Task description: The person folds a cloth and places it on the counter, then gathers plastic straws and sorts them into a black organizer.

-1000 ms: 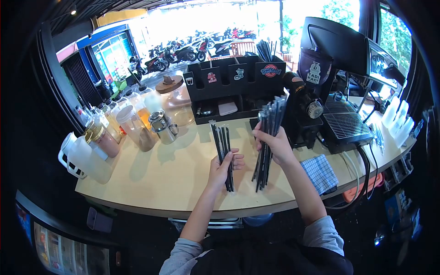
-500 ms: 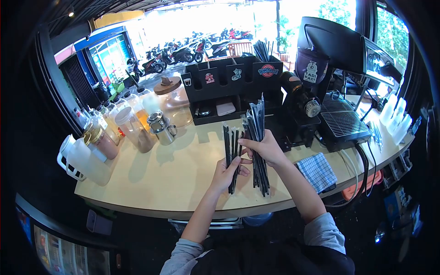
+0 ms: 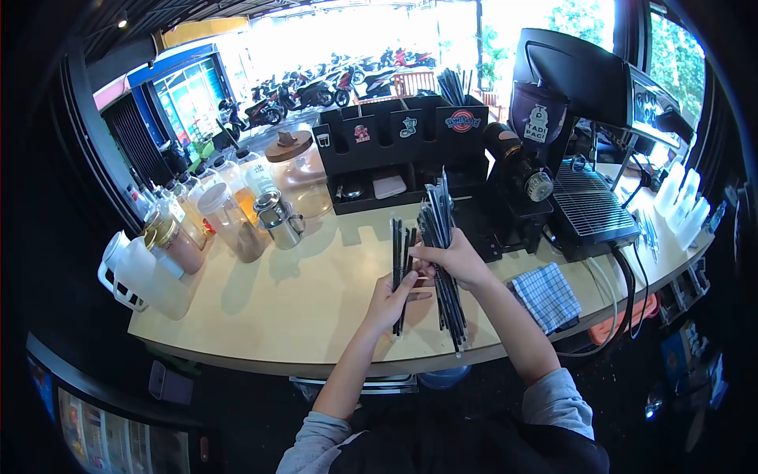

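Observation:
My left hand (image 3: pixel 390 302) is closed around a small bunch of black straws (image 3: pixel 398 257), held upright above the front of the counter. Beside it my right hand (image 3: pixel 455 262) grips a larger bunch of black straws in clear wrappers (image 3: pixel 439 213), tilted slightly. The fingers of both hands meet between the two bunches, and some fingertips are hidden there. More black straws (image 3: pixel 453 85) stand in the right part of a black organizer (image 3: pixel 379 162) behind my hands.
On the wooden counter (image 3: pixel 260 324), jugs (image 3: pixel 154 280), bottles and a metal pot (image 3: pixel 278 221) stand at left. To the right are a coffee grinder (image 3: pixel 517 186), an espresso machine (image 3: pixel 588 205) and a folded checked cloth (image 3: pixel 545 296). Cables hang over the right front edge.
The small bunch in my left hand has shifted slightly right, closer to the larger bunch. The larger bunch has tilted a little more, its lower ends reaching lower.

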`<state>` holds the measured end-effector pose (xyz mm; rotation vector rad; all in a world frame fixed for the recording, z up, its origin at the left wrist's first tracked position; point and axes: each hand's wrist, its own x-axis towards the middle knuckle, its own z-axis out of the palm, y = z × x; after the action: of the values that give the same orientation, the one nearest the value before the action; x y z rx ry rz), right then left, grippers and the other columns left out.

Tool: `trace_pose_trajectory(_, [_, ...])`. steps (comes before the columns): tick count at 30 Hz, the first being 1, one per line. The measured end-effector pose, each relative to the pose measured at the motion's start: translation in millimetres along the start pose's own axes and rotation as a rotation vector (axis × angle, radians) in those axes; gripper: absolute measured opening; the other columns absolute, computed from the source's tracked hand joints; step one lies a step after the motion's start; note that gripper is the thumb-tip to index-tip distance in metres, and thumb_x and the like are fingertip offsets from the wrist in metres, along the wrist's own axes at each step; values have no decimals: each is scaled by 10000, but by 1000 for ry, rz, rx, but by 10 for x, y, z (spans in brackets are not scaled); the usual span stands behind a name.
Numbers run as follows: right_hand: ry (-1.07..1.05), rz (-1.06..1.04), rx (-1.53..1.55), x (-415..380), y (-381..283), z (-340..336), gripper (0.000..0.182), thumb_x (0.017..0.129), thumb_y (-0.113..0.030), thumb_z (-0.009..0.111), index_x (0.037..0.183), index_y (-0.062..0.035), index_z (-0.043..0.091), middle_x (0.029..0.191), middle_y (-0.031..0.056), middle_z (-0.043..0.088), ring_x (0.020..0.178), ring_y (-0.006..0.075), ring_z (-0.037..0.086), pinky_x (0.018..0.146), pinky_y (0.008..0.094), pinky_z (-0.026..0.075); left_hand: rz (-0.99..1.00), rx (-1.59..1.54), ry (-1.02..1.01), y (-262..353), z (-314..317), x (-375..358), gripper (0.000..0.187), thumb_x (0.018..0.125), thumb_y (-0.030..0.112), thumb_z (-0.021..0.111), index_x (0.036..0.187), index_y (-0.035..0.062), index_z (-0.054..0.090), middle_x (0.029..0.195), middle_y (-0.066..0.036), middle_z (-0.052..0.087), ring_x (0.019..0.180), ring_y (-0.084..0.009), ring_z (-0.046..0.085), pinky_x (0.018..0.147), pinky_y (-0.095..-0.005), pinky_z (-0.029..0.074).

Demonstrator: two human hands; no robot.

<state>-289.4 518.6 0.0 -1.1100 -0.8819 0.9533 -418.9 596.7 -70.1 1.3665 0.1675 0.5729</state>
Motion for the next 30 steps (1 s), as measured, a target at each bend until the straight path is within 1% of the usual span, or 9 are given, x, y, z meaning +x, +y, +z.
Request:
trace_pose_trajectory(5, [68,-112,-66,0,-42,-37,176,737,-50,652,860,9,540,570,22,522,458,73,499,433,202,400,-94,-63,-43,62,-63,-13,369,936,268,382,1160,-10,479,1057,-100,571,960,-222,574,813,-342,500])
trace_pose_trajectory(8, [184,-328,-61,-58,-238,-21,102,762,-71,638,795,1,574,581,13,533,459,57,481,428,201,379,-33,-88,250,14,-280,66,439,936,342,354,1176,-7,466,1075,-115,564,987,-215,563,790,-289,475])
trace_pose_trajectory(10, [220,-475,-138,-100,-315,-39,83,767,-55,625,814,-5,578,638,15,555,543,55,511,495,208,409,96,-131,477,-90,-424,139,426,940,334,346,1150,-11,483,1031,-95,574,835,-158,582,670,-230,469])
trace_pose_trajectory(13, [221,-664,-274,-70,-163,38,113,764,12,598,862,-18,551,674,14,524,596,50,490,528,194,389,17,-77,470,-125,-521,167,425,942,341,338,1113,-12,500,957,-57,578,633,-78,507,523,-178,414])
trace_pose_trajectory(17, [-99,-620,-472,-79,125,97,216,693,48,593,899,-3,552,763,57,586,706,109,564,637,244,446,-197,-505,91,5,-380,154,418,933,357,366,1091,-2,511,904,-9,574,489,11,355,387,-127,261])
trace_pose_trajectory(22, [-281,-557,-798,-183,141,207,289,631,34,575,914,-22,557,682,129,553,623,237,570,569,305,428,-211,-477,262,191,-315,256,363,918,332,425,1097,24,495,883,25,562,435,13,334,354,-134,252])
trace_pose_trajectory(25, [-249,-597,-682,-161,113,170,252,660,3,601,907,-23,560,638,97,533,567,159,502,544,271,406,-28,-618,163,273,-389,265,308,927,275,421,1118,36,457,711,50,441,436,12,313,349,-143,245])
trace_pose_trajectory(28, [0,-460,-594,-161,-27,114,196,745,-94,649,922,-28,592,588,-31,500,554,37,442,512,214,368,30,-467,210,399,-342,194,301,931,270,408,1120,40,458,700,46,424,432,7,300,352,-147,239])
trace_pose_trajectory(30, [48,-408,-287,-85,-57,80,207,746,-68,661,921,13,584,598,-22,505,466,34,440,452,183,351,27,-441,161,377,-318,142,306,932,275,404,1112,35,468,697,43,435,431,5,301,363,-143,242])
